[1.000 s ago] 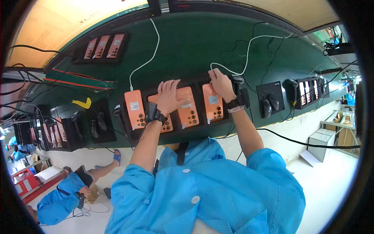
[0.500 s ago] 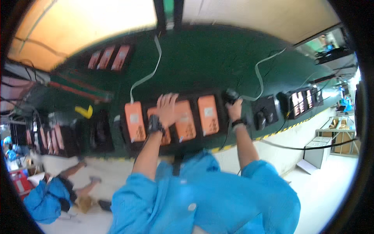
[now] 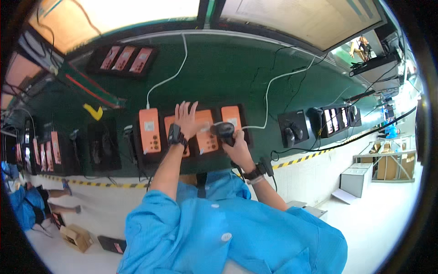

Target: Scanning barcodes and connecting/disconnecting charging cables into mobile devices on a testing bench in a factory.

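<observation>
Several orange phones stand in a row in a black tray (image 3: 173,160). My left hand (image 3: 186,121) is open, fingers spread, over the second phone (image 3: 186,152) and hiding much of it. Closed around the grip of a black handheld scanner (image 3: 223,130), my right hand (image 3: 237,150) holds it over the row. The scanner's head is beside the third phone (image 3: 207,142) and covers the lower part of the rightmost phone (image 3: 231,115). A white cable runs into the top of the leftmost phone (image 3: 149,131).
Another white cable (image 3: 268,93) ends near the scanner; its end is hard to make out. A black mat (image 3: 292,129) with dark items lies to the right. Three phones rest in a tray (image 3: 124,59) at the back left. A yellow piece (image 3: 93,112) lies at left.
My right hand has brought the scanner left, from beside the tray to over the phones. My left hand stays over the second phone. The view has shifted slightly.
</observation>
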Motion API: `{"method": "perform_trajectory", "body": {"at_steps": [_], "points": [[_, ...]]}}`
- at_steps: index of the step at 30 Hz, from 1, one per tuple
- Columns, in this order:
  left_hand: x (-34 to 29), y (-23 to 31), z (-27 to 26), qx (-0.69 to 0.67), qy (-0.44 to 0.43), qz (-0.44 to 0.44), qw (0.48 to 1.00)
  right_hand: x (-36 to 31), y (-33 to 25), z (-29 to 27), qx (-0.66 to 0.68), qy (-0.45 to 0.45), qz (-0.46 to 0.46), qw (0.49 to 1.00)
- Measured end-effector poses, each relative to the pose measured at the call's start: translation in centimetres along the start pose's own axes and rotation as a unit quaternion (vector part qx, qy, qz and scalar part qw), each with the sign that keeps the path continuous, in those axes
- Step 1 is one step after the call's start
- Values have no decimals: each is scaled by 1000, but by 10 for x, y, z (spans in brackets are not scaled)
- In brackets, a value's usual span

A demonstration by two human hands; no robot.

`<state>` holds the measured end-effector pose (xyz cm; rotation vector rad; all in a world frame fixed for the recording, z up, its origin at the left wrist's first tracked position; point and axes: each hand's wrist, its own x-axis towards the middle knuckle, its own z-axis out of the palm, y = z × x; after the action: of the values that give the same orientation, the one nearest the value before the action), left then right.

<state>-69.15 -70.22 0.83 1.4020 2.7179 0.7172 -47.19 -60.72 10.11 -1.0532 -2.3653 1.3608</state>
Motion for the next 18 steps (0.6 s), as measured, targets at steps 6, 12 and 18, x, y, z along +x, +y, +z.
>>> {"method": "perform_trajectory", "body": {"at_steps": [6, 12, 18], "points": [[1, 3, -3, -15, -1, -23, 1000, 7, -17, 18, 19, -21, 9, 1000], [1, 1, -2, -26, 26, -10, 999, 7, 1, 35, -93, 28, -104, 990], [1, 5, -9, -30, 0, -16, 999, 5, -4, 35, -33, 32, -76, 996]]}}
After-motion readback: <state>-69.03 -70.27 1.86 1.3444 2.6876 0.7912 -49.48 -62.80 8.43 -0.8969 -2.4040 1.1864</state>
